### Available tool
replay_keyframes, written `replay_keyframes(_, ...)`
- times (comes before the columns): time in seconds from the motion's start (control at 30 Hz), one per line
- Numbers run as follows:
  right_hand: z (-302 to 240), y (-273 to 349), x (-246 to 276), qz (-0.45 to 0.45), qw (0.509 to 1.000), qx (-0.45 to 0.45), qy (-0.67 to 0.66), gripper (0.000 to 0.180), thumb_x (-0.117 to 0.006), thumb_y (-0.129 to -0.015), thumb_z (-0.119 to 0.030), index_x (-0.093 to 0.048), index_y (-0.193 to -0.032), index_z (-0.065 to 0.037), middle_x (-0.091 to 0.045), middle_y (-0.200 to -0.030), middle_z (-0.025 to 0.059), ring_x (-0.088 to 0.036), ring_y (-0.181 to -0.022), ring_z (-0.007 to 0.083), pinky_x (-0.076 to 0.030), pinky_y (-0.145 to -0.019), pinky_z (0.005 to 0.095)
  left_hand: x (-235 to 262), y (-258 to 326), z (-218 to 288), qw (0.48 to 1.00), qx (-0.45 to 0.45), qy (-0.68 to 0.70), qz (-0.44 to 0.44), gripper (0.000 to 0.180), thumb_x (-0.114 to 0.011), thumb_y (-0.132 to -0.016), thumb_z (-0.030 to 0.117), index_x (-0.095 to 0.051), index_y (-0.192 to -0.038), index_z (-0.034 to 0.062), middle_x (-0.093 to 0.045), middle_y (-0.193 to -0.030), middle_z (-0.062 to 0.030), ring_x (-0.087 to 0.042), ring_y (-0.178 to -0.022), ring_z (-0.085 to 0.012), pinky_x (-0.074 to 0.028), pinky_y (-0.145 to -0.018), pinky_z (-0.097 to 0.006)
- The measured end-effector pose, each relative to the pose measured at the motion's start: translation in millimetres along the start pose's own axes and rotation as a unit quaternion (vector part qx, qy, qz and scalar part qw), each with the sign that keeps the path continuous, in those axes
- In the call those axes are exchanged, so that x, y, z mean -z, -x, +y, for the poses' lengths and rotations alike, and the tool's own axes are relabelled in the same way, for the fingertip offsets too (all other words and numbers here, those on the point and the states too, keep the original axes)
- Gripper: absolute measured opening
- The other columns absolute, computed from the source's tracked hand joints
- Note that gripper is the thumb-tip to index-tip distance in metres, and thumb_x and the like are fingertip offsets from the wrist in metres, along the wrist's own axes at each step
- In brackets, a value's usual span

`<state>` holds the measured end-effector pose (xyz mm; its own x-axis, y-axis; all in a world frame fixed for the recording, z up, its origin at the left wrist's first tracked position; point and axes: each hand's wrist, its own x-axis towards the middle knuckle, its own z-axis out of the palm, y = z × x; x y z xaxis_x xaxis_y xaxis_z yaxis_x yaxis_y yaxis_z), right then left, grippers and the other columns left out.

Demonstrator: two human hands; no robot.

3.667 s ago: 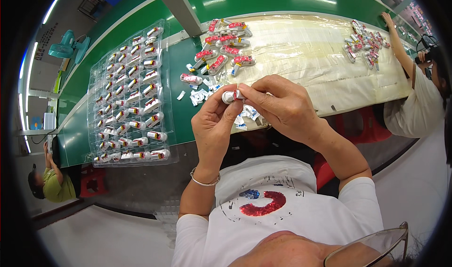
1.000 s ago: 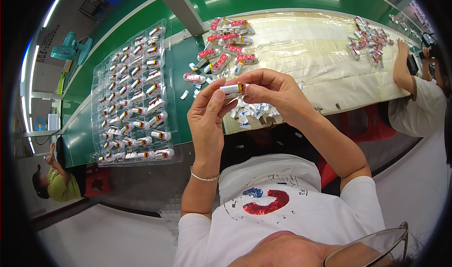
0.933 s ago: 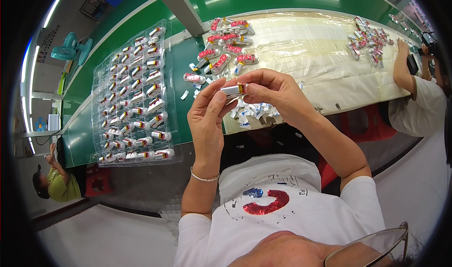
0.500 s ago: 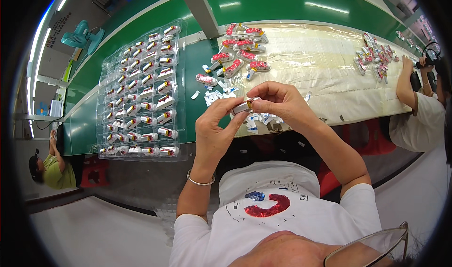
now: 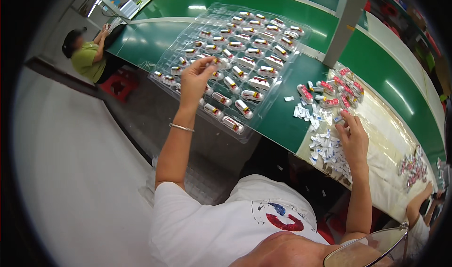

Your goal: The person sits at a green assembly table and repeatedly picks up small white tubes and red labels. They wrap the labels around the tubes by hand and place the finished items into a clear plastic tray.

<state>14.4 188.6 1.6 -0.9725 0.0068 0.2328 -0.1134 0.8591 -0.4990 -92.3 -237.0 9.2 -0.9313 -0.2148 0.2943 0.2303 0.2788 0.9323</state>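
My left hand (image 5: 194, 81) reaches over the near left part of a clear plastic tray (image 5: 263, 126). Between its thumb and fingers is a small capsule-shaped pack (image 5: 216, 61) with a yellow and dark band, partly hidden by the fingertips. Rows of similar white packs with red and yellow bands (image 5: 232, 124) fill the tray's pockets. On the right, my right hand (image 5: 354, 136) is at the near edge of a pile of red-and-white capsule packs (image 5: 346, 90). Its thumb and fingers are apart, and the fingertips lie close to one pack; contact is unclear.
Small white and blue paper strips (image 5: 329, 151) lie beside my right hand. A metal post (image 5: 345, 22) rises behind the pile. Another pile of packs (image 5: 413, 168) lies farther right, near another person's arm (image 5: 418, 201). A person in green (image 5: 87, 60) sits far left.
My hands have separated from around one pack. My left hand has moved left over the tray with a pack, and my right hand to the pile. The view has swung left and tilted.
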Motion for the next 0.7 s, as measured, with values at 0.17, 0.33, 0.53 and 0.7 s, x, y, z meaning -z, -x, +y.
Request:
replay_keyframes(0.17,1.6,-3.5,3.2,0.021,0.998,0.025,0.056,0.027,-0.073,-0.079,-0.014,-0.06,-0.102,-0.007,-0.061,-0.092,0.0068,-0.061,-0.082,0.025,-0.048,-0.072,0.0357,111.4,-55.5,-56.5,0.969,-0.045,-0.179,0.162,0.017,-0.07,-0.082,0.008,-0.071,-0.098,0.0008,-0.072,-0.09,-0.0063,-0.068,-0.082,-0.0117,-0.052,-0.071,-0.025)
replay_keyframes(0.33,4.7,-5.3,6.2,0.019,0.999,-0.022,0.046,0.023,-0.072,-0.079,-0.009,-0.058,-0.096,-0.005,-0.062,-0.093,0.0075,-0.06,-0.083,0.0247,-0.047,-0.074,0.0352,173.0,-92.6,-88.9,0.873,-0.098,-0.454,0.148,0.018,-0.065,-0.075,0.0,-0.071,-0.092,0.0042,-0.068,-0.093,-0.0082,-0.067,-0.086,-0.0215,-0.052,-0.08,-0.031)
replay_keyframes(0.53,6.8,-6.2,5.7,0.018,0.998,-0.059,0.003,0.024,-0.071,-0.079,-0.006,-0.059,-0.099,-0.003,-0.063,-0.093,0.0075,-0.058,-0.081,0.0212,-0.047,-0.075,0.033,180.6,-105.4,-82.7,0.868,-0.074,-0.491,0.014,0.023,-0.058,-0.077,-0.001,-0.072,-0.092,0.0098,-0.064,-0.1,-0.0088,-0.064,-0.092,-0.028,-0.05,-0.084,-0.038)
replay_keyframes(0.7,10.4,-2.8,8.8,0.001,0.993,-0.113,-0.025,0.026,-0.072,-0.078,-0.007,-0.059,-0.1,-0.002,-0.063,-0.092,0.0078,-0.058,-0.077,0.0192,-0.047,-0.073,0.033,180.9,-108.7,-82.8,0.86,-0.082,-0.502,-0.044,0.02,-0.062,-0.077,0.001,-0.072,-0.093,0.0089,-0.065,-0.101,-0.008,-0.063,-0.094,-0.0268,-0.05,-0.083,-0.037)
